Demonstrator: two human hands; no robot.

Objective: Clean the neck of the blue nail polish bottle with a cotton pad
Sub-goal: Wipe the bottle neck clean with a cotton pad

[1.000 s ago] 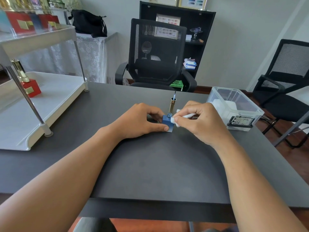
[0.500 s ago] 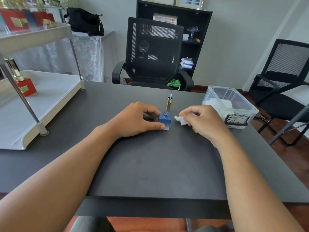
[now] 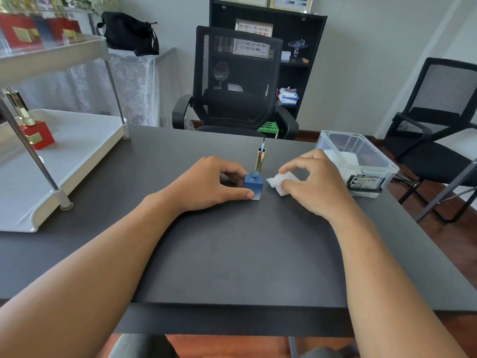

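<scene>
The blue square nail polish bottle [image 3: 253,184] stands uncapped on the dark table [image 3: 232,254], its threaded neck showing. My left hand [image 3: 206,184] grips it from the left, thumb on the front and fingers behind. Its gold cap [image 3: 260,161] stands just behind, brush pointing up. A crumpled white cotton pad [image 3: 277,183] lies on the table just right of the bottle. My right hand [image 3: 317,182] hovers over the pad with fingers spread, the thumb touching its edge.
A clear plastic box [image 3: 361,161] with white pads stands at the right. A white two-tier rack [image 3: 64,156] with red boxes takes the left side. Black office chairs [image 3: 237,81] stand beyond the table.
My right hand moved the cotton pad away from the bottle neck, lowered it to the table and spread its fingers. The left hand kept its grip on the bottle.
</scene>
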